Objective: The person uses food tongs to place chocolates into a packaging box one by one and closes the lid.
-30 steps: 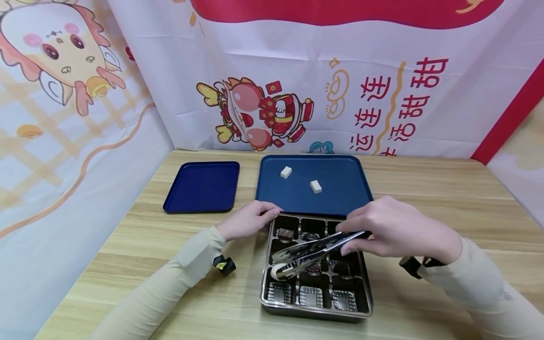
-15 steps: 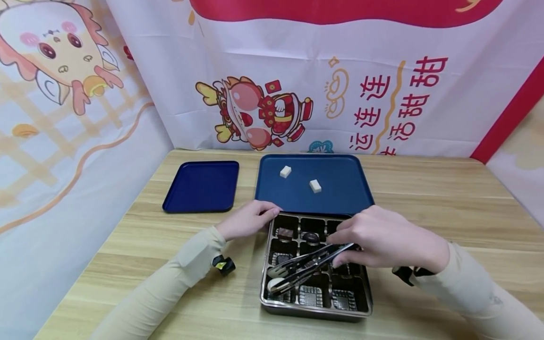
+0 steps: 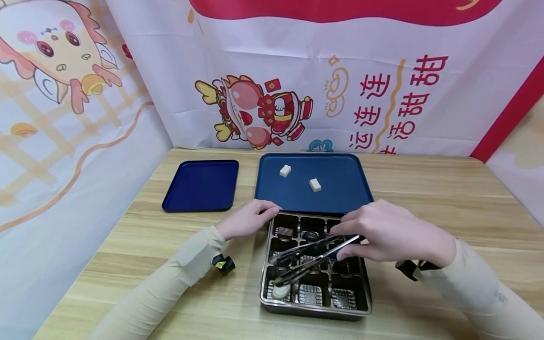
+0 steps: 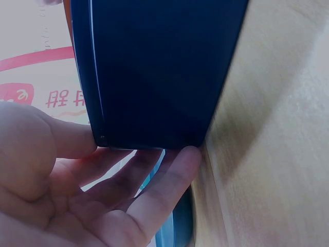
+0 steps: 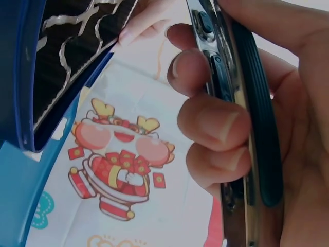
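My right hand [image 3: 382, 233] holds metal tongs [image 3: 316, 260] with a dark grip [image 5: 263, 118], fingers curled round them. The two tong arms stand apart over a dark divided box [image 3: 314, 312]. A round white piece [image 3: 280, 292] lies in its near left compartment, just below one tong tip. My left hand [image 3: 246, 220] holds the box's far left corner, thumb at the rim and fingers round the end wall [image 4: 149, 103]. In the far row sit a dark square chocolate [image 3: 284, 232] and a dark oval one [image 3: 310, 235]; the tongs partly hide the middle row.
Behind the box lies a blue tray [image 3: 344, 172] bearing two white blocks, one at the left [image 3: 285, 170] and one nearer the middle [image 3: 315, 185]. A smaller dark blue tray [image 3: 201, 186] is at the left. A printed cloth [image 3: 263, 47] hangs behind the wooden table [image 3: 446, 198].
The tongs lowered the white piece into the near left compartment, then spread and let it go. Their tips have risen slightly off it. My left hand has stayed at the box's corner.
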### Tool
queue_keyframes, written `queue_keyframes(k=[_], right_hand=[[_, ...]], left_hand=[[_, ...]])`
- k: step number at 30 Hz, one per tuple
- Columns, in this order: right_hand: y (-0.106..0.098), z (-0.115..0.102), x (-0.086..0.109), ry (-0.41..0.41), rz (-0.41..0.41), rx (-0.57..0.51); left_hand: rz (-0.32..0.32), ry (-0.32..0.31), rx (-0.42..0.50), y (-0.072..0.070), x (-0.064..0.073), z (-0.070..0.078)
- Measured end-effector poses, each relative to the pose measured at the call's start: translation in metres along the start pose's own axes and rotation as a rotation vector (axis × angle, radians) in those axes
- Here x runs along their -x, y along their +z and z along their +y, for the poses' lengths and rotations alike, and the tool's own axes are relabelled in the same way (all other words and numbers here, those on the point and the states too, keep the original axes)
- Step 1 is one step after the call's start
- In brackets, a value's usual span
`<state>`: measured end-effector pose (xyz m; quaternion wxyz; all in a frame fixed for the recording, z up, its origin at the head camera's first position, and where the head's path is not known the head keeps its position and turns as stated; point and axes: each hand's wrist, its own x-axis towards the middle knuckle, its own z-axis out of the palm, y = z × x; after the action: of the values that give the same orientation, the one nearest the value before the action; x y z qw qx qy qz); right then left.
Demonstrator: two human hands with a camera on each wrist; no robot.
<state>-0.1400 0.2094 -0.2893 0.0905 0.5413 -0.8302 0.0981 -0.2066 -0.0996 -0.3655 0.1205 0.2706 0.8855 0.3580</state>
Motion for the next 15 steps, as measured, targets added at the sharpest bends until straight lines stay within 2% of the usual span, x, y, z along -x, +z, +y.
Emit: queue_keyframes(k=[7,10,12,15], right_hand=[[-0.002,0.015,0.007,0.057,0.075,0.010],[-0.003,0.029,0.009,0.088,0.125,-0.043],[-0.004,0.039,0.011,0.143,0.162,-0.083],[-0.003,0.052,0.014,0.287,0.192,-0.110]], left_hand=[[-0.001,-0.005,-0.003,0.000,0.000,0.000],[-0.001,-0.012,0.006,0.001,0.000,0.000],[-0.001,-0.019,0.013,0.001,0.001,0.000],[0.000,-0.022,0.013,0.002,0.001,0.000]])
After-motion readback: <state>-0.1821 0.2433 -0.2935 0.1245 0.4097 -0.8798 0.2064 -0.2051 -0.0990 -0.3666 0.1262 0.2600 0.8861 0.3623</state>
